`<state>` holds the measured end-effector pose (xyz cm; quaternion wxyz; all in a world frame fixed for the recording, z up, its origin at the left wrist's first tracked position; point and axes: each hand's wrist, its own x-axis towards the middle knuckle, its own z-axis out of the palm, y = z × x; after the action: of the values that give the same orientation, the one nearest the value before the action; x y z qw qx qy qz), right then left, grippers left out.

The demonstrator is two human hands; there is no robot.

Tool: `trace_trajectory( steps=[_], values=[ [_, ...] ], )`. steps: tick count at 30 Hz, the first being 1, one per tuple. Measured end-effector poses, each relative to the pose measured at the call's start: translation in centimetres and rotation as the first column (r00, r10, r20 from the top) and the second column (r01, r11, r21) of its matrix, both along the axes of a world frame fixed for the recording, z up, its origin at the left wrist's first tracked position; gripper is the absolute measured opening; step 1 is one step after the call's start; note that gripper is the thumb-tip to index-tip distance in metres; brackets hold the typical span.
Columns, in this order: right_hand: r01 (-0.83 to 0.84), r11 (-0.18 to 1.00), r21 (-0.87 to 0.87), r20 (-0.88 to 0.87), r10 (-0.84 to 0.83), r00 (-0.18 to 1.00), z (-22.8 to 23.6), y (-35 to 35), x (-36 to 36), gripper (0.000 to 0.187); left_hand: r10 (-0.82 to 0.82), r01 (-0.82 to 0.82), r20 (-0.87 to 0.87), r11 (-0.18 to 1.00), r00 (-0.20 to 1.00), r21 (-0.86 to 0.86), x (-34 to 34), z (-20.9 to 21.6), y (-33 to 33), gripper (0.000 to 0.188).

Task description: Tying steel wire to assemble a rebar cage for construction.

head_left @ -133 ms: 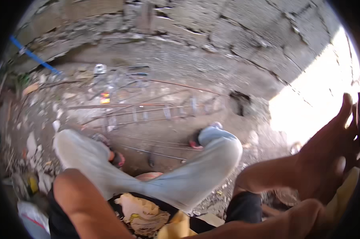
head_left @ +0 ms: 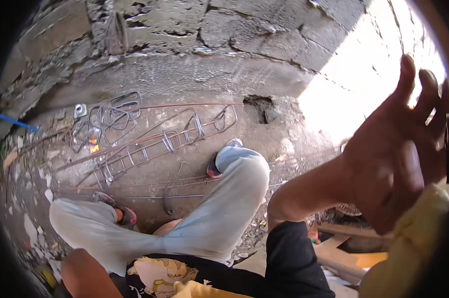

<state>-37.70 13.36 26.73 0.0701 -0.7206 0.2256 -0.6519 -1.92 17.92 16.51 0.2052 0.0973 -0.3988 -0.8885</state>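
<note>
My right hand [head_left: 388,154] is raised at the right rim, close to the camera, with its fingers stretched apart. No held object shows in it; its fingertips reach the dark rim. Yellow cloth [head_left: 413,238] hangs just below it. Of my left arm only a bent part [head_left: 88,275] shows at the lower left, and the left hand is out of sight. On the ground beyond my knees lies a long rebar cage [head_left: 172,141] with several bent stirrups along its bars. Loose wire stirrups [head_left: 116,116] lie in a heap at its left.
A dark hooked bar [head_left: 169,198] lies between my feet, near thin rods. A small tape measure [head_left: 80,110] and a yellow-red packet [head_left: 94,145] are left of the cage. A hole [head_left: 259,107] opens by the cracked block wall [head_left: 264,39]. Boards [head_left: 341,256] lie lower right.
The view has shifted, so the cage and wall sit further left and look sharper. My right hand appears higher, its fingers more spread. An arm part at the lower right is gone from view.
</note>
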Motion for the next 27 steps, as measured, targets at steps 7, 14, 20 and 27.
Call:
trace_trajectory(
  steps=[7, 14, 20, 27],
  values=[
    [0.039, 0.96, 0.279, 0.284, -0.121, 0.951, -6.6, -7.5, -0.1, 0.022, -0.63, 0.576, -0.056, 0.739, 0.774, -0.351, -21.0, 8.3, -4.4, 0.015],
    [0.611, 0.492, 0.62, -0.768, 0.22, 0.602, -24.8, -13.9, -5.6, 0.034, -0.512, 0.513, 0.072, 0.824, 0.856, -0.242, -14.6, 7.9, 5.1, 0.021],
    [0.464, 0.407, 0.787, -0.588, 0.268, 0.763, -25.5, -13.9, -1.6, 0.024, -0.471, 0.471, 0.065, 0.845, 0.88, -0.254, -11.2, 9.7, 2.0, 0.025],
    [0.663, 0.363, 0.655, -0.755, 0.265, 0.6, -23.7, -13.0, -2.0, 0.028, -0.205, 0.15, 0.011, 0.676, 0.979, -0.722, -3.6, -4.4, -5.3, 0.015]
  ],
)
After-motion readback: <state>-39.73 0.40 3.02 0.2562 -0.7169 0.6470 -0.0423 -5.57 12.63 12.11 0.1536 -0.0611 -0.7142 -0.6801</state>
